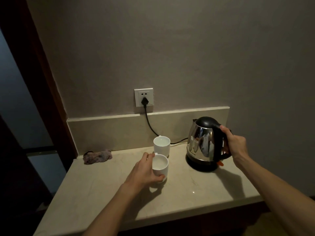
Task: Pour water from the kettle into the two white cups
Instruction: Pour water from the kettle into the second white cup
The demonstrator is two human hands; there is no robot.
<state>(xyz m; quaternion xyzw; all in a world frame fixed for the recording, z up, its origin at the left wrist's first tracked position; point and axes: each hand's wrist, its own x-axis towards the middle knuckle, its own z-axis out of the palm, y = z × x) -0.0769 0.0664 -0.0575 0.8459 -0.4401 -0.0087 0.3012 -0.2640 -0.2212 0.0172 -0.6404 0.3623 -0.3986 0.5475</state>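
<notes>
Head view is showing the right hand (pixel 236 143) wrapping closed around the black handle of the kettle (pixel 204 143), which is sitting on its base (pixel 201 165) on the counter (pixel 196 198). The left hand (pixel 144 171) is curling around the near white cup (pixel 161 166), and the far white cup (pixel 162 145) is standing just behind it.

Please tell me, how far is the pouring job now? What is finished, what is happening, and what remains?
Done: nothing that shows. Whether either cup already holds water cannot be told.

In hand: the right hand grips the handle of the kettle, which sits upright on its base. The left hand holds the near cup on the counter.

Left: lifting the kettle and pouring into the near cup and the far cup.
</notes>
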